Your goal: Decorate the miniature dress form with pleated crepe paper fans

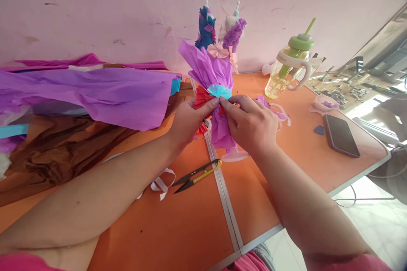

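Note:
Purple crepe paper (212, 65) flares upward around a small figure that stands on a clear round base (235, 156). At its gathered middle sits a light blue pleated paper piece (219, 91), with red paper (200, 96) beside it. My left hand (190, 116) is closed from the left, its thumb pressed at the lower edge of the blue piece. From the right, my right hand (252, 120) pinches that same edge, thumb and index finger together. Peach paper flowers (218, 51) show above the purple paper. The fingers hide part of the gathered middle.
Thread snips (197, 175) and a white ribbon (163, 183) lie near my left forearm. Purple sheets (127, 93) and brown paper (70, 148) spread leftward. Behind stand two decorated figures (206, 27). A green-lidded bottle (288, 67), small pink bowl (324, 103) and phone (341, 135) are rightward.

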Demonstrator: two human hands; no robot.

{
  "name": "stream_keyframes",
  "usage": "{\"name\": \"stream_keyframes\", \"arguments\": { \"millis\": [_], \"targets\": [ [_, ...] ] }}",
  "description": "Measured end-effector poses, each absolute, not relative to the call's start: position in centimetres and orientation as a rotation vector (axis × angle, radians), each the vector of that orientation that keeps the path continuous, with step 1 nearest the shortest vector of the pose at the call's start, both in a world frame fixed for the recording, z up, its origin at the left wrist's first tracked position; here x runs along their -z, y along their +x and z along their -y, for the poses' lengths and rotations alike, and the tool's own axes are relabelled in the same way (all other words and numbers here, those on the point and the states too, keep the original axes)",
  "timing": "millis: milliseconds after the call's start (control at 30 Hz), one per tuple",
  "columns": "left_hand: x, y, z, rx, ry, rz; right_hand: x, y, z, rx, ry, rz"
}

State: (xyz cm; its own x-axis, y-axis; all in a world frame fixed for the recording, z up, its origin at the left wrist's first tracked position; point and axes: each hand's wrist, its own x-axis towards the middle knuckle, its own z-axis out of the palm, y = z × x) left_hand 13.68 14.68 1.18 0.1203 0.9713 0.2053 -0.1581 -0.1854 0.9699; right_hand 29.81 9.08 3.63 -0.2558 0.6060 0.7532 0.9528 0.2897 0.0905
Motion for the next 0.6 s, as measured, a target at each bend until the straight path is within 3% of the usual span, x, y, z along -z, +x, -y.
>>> {"name": "stream_keyframes", "arguments": {
  "millis": [600],
  "targets": [
    [-1.5,13.5,-14.4,-1.355,1.322,-0.825,-5.0,29.2,-8.6,0.305,-1.353,1.742]
  ]
}}
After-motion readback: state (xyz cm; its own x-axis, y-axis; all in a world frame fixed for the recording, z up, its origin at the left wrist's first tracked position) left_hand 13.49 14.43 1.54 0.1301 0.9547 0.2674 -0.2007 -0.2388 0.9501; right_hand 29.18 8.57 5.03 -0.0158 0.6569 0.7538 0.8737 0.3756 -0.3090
